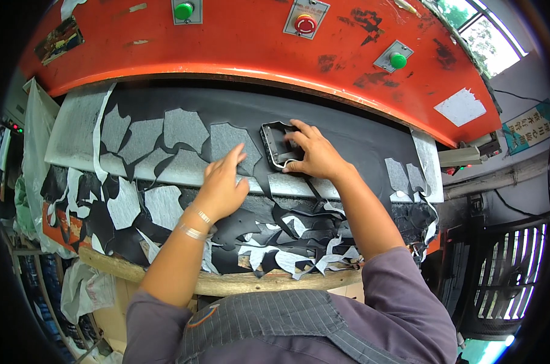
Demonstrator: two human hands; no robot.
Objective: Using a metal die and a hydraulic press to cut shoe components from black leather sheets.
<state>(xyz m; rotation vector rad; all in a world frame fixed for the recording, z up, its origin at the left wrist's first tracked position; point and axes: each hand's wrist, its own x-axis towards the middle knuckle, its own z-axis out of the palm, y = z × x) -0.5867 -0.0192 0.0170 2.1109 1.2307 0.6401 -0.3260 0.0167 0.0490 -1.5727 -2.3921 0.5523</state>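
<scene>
Right hand [316, 153]: half-closed, gripping black frame [266, 145]
Left hand [221, 187]: loosely open, empty, near bed [74, 138] front edge
Black sheet [238, 104]: bare along rear edge

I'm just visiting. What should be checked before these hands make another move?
1. Right-hand grip on the black frame: ok, thumb and fingers at opposite sides.
2. Left-hand grip apart from the frame: ok, fingers loosely spread near the grey pieces.
3. Frame wholly on the black sheet: cannot tell, partly covered.
4. Front edge free of offcuts: not ok, they pile beside the wooden beam.
5. Red button released: cannot tell.
</scene>
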